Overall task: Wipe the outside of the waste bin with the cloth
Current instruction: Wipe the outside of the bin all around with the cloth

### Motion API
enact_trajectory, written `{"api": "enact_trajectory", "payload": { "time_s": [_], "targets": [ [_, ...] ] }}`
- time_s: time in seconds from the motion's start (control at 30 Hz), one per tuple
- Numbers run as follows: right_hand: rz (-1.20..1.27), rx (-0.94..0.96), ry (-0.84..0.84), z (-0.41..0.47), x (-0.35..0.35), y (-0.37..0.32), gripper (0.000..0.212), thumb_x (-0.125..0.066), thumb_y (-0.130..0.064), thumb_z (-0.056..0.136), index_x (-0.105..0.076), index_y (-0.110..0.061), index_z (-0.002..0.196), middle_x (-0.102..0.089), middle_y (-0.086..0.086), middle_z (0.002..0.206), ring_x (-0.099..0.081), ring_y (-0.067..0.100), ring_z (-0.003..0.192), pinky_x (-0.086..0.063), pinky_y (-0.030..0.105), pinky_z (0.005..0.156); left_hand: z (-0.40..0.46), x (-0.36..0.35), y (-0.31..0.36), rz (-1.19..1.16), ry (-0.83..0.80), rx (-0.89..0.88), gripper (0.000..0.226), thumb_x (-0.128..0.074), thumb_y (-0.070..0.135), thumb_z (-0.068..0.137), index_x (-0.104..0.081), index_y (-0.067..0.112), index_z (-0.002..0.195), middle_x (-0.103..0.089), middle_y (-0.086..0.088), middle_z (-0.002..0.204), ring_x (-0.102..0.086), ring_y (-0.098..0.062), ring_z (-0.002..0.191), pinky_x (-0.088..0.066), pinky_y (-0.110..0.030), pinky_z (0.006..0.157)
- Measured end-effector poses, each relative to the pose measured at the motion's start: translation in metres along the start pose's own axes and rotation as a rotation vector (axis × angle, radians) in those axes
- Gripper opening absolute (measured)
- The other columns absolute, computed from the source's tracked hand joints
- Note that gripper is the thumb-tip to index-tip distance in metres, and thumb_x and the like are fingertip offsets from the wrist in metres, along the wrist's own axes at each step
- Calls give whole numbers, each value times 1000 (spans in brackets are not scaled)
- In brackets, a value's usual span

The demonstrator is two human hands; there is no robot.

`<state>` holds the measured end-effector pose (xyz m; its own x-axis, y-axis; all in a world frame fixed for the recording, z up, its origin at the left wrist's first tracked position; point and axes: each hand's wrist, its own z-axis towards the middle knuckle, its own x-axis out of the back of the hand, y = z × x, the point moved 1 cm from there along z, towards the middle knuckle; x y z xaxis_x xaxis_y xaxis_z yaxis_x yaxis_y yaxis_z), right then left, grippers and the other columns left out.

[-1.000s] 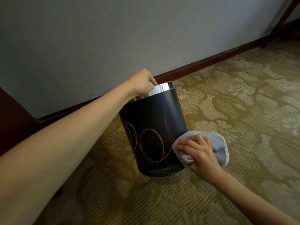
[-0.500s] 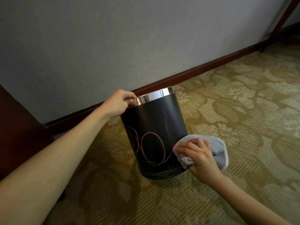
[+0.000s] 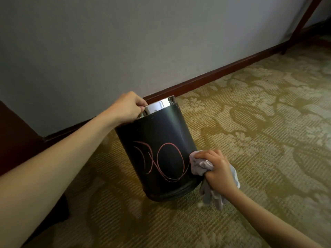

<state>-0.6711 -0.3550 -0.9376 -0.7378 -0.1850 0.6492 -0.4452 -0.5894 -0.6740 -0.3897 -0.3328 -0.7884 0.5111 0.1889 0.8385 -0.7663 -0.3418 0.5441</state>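
A black round waste bin (image 3: pixel 161 140) with pink swirl lines and a shiny metal rim stands on the carpet, tilted with its top leaning to the right. My left hand (image 3: pixel 128 107) grips the rim at its upper left. My right hand (image 3: pixel 217 169) is closed around a bunched grey cloth (image 3: pixel 201 165) and presses it against the bin's lower right side. Part of the cloth hangs down below my wrist to the carpet.
A patterned olive carpet (image 3: pixel 259 131) covers the floor. A grey wall with a dark red skirting board (image 3: pixel 206 76) runs just behind the bin. Dark wooden furniture (image 3: pixel 16 136) stands at the left, and a wooden leg (image 3: pixel 302 24) slants at the upper right.
The cloth has gone from spread flat under my right hand to bunched up in it, with a tail hanging down. My left hand has shifted along the rim and the bin has turned and tilted.
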Motion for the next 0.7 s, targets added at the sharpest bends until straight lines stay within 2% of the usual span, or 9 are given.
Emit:
{"api": "enact_trajectory", "payload": {
  "time_s": [0.1,0.2,0.27,0.4,0.47,0.53,0.63,0.67,0.7],
  "targets": [
    [18,-22,-43,18,6,-2,52,-59,18,63,-72,-23,92,-66,-14,89,-54,16,87,-45,49,76,-9,2,-8,9,44,12,23,-54,9,91,-70,14,106,-69,-5,94,-63,-20,92,-44,-27,81],
    [3,-79,-47,52,13,-8,45,-63,8,70,-70,-17,107,-69,-2,97,-62,20,92,-49,34,80,-15,-1,-11,-14,77,13,27,-53,7,91,-67,12,113,-68,-11,110,-62,-26,105,-45,-31,92],
    [-57,-66,-39,81,15,-17,42,-65,0,73,-65,-9,115,-67,8,105,-61,23,97,-47,31,82,-17,-4,-11,-19,94,7,28,-52,6,91,-66,12,115,-68,-11,113,-61,-25,108,-45,-33,94],
    [-31,27,65,145,18,-47,29,-64,1,73,-69,-7,101,-64,9,102,-60,23,93,-44,27,79,-20,-8,-7,-18,60,-38,27,-54,5,91,-67,13,112,-68,-11,110,-62,-21,105,-47,-33,91],
    [11,52,60,158,20,-55,33,-62,3,75,-70,-9,105,-67,6,102,-61,22,93,-49,35,83,-19,-9,-5,-23,47,-54,27,-53,2,90,-69,15,107,-69,-10,104,-63,-12,97,-49,-31,85],
    [-10,74,24,149,22,-53,36,-63,5,76,-69,-10,108,-68,5,102,-62,21,94,-50,41,85,-15,-10,-6,-30,53,-42,29,-52,0,89,-69,15,108,-70,-9,101,-63,-13,98,-49,-32,87],
    [-25,239,-116,102,24,-42,41,-70,17,67,-71,-3,103,-68,9,100,-59,19,97,-43,20,92,-8,-7,-14,-29,83,-30,30,-51,0,88,-70,16,106,-69,-6,98,-62,-20,103,-46,-30,89],
    [-25,302,-190,82,25,-35,43,-70,21,64,-71,-1,101,-68,11,100,-58,17,99,-40,17,94,-6,-6,-18,-29,92,-24,30,-51,1,89,-70,16,107,-69,-7,101,-61,-21,106,-45,-30,90],
    [-52,337,-268,63,26,-27,40,-70,18,66,-71,-1,101,-68,12,103,-57,17,101,-40,24,97,-5,-5,-21,-35,99,-14,30,-51,2,89,-69,15,109,-69,-6,104,-60,-20,107,-44,-29,90]
  ]
}}
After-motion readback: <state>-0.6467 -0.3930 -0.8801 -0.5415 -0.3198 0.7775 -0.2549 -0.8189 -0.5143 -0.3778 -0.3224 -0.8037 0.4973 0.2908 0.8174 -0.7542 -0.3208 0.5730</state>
